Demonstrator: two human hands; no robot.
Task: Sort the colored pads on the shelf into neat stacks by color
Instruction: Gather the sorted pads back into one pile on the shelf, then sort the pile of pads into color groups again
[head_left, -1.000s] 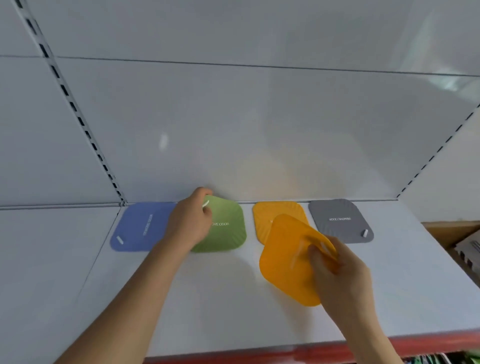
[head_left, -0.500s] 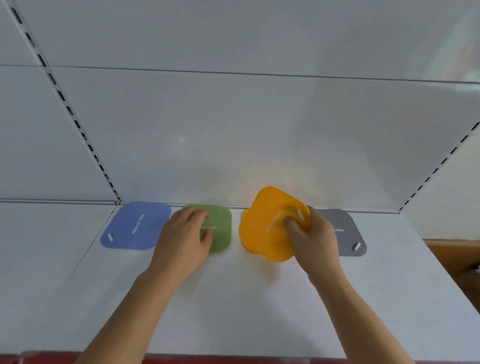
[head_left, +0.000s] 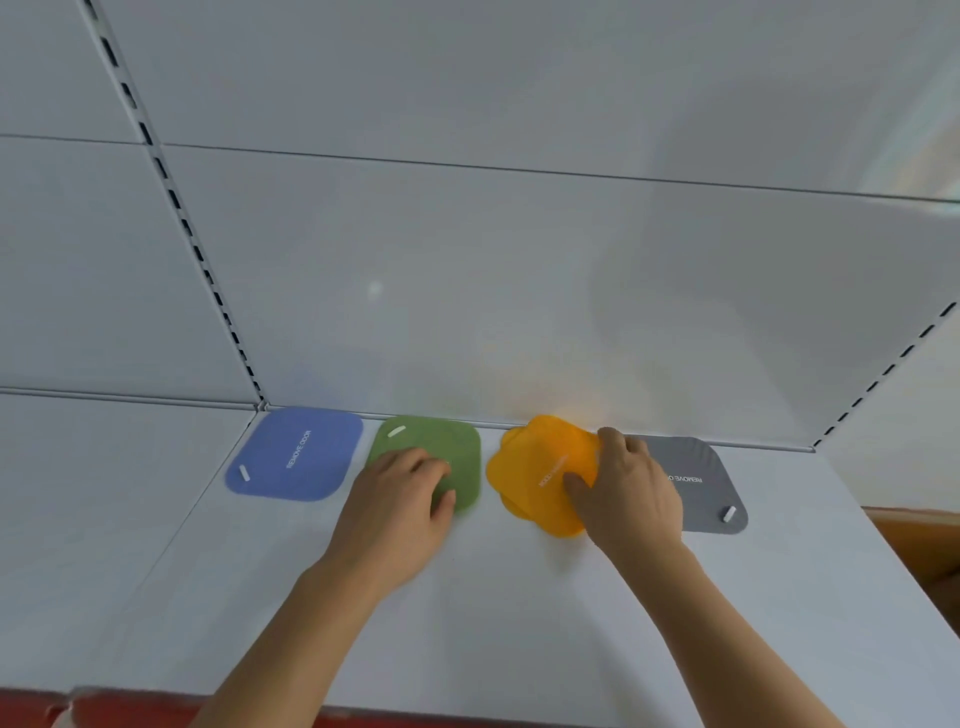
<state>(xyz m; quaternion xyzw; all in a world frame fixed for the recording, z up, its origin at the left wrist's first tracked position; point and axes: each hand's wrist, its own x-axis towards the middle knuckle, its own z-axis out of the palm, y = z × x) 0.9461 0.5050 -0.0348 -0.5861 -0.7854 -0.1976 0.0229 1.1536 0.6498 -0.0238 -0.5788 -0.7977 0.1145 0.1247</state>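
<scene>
Four pad piles lie in a row along the back of the white shelf (head_left: 519, 613): blue pad (head_left: 296, 454), green pad (head_left: 441, 441), orange pad (head_left: 537, 467) and grey pad (head_left: 698, 491). My left hand (head_left: 400, 499) rests flat on the front of the green pad, fingers relaxed. My right hand (head_left: 631, 488) holds the top orange pad by its right edge, thumb on top. That pad lies turned askew on a lower orange pad (head_left: 508, 440), whose corners stick out at the left. My right hand also covers the grey pad's left edge.
The white back panel (head_left: 519, 286) rises right behind the pads, with slotted uprights at left (head_left: 208, 270) and right. The shelf has a red front edge (head_left: 130, 709). A brown box (head_left: 930, 551) sits beyond the shelf's right end.
My right hand carried the orange pad from the front of the shelf back onto the other orange pad. My left hand slid from the green pad's far corner to its front.
</scene>
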